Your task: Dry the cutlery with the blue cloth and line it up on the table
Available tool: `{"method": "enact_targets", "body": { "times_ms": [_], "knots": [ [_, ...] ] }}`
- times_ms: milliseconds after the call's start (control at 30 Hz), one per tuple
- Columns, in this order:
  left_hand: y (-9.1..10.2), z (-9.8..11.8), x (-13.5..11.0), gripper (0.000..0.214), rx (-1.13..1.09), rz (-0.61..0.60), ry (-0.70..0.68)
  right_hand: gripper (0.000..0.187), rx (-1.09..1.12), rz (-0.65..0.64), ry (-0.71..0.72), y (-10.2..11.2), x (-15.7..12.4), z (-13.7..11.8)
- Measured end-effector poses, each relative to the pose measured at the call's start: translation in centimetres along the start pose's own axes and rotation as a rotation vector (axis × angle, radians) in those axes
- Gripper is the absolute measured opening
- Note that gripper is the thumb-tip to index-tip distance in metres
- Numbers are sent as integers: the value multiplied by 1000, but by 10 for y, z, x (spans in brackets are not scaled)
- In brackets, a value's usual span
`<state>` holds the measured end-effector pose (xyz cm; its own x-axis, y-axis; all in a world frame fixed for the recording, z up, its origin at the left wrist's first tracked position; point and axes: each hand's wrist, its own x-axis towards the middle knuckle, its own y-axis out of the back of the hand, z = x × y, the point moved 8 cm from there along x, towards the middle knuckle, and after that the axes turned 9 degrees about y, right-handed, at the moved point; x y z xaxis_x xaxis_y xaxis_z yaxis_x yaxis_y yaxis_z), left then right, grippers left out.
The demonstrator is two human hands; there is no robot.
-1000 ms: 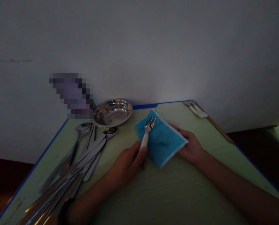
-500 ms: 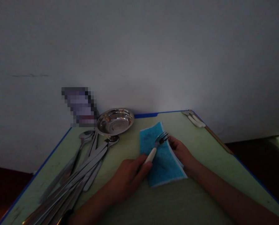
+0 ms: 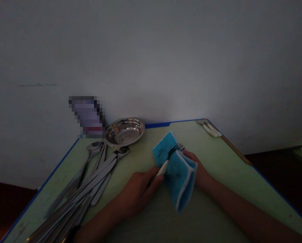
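Observation:
My left hand (image 3: 143, 187) is closed around the white handle of a fork (image 3: 163, 167), whose metal tines point up and to the right. A blue cloth (image 3: 178, 173) with white edges hangs folded behind and beside the fork, its right part bent over near the tines. My right hand (image 3: 198, 168) grips this cloth from behind on the right, most of its fingers hidden by the fabric. The fork head lies against the cloth, between the two hands.
Several long metal spoons and other cutlery (image 3: 90, 184) lie piled at the left. A shiny steel bowl (image 3: 125, 132) stands behind them, beside a blurred-out propped device (image 3: 87, 116). White-handled cutlery (image 3: 210, 130) lies at the table's far right corner. A wall (image 3: 151, 60) rises behind the table.
The cloth, spread fairly flat before, is now folded over, with its right side bent around by the fork. My right hand has shifted slightly; my left hand stays put with the fork.

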<state>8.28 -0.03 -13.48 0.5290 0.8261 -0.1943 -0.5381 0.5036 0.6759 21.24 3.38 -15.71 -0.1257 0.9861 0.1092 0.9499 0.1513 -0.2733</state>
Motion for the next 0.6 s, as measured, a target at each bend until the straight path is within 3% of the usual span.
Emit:
{"method": "enact_targets", "body": {
  "times_ms": [133, 300, 433, 533, 600],
  "knots": [
    [2, -2, 1, 33, 7, 18, 43, 6, 8, 163, 40, 11, 1, -4],
    [0, -4, 2, 34, 81, 49, 72, 16, -56, 225, 108, 9, 0, -12],
    [0, -8, 4, 33, 63, 56, 101, 12, -138, 276, 199, 5, 5, -10],
    [5, -12, 5, 33, -85, 81, 114, 11, -131, 274, 187, 3, 19, 0],
    [9, -15, 5, 34, -200, 101, 126, 10, -85, 188, 133, -2, 31, 10]
  ]
}}
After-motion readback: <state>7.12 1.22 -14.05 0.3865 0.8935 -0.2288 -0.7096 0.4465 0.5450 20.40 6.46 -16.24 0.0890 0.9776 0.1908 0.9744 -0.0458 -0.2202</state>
